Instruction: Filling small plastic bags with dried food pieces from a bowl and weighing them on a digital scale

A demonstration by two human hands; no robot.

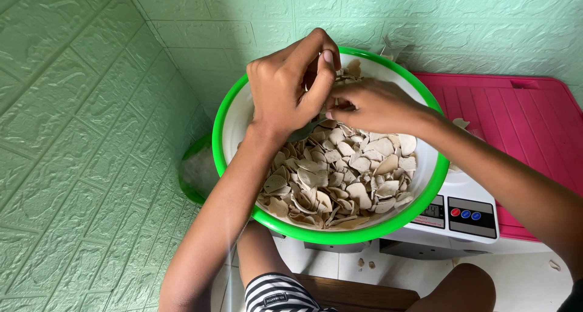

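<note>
Both hands met over the far half of a white bowl with a green rim, which sat on a white kitchen scale. The bowl was heaped with pale, flat chips, thickest toward its near rim. The left hand had its fingers curled and pinched together, the thumb pressed toward the right hand; it seemed to grip a small chip, though the piece itself was hidden. The right hand was also closed, fingertips bunched against the left, and what it held could not be told.

The scale stood at the left edge of a pink plastic lid. A smaller green tub sat just beside the bowl, below its left rim.

To handle such thin pieces well, a light pinch at the edges seemed wise, keeping the work over the bowl so crumbs fell back in, without pressing on the rim and tipping it off the scale.
</note>
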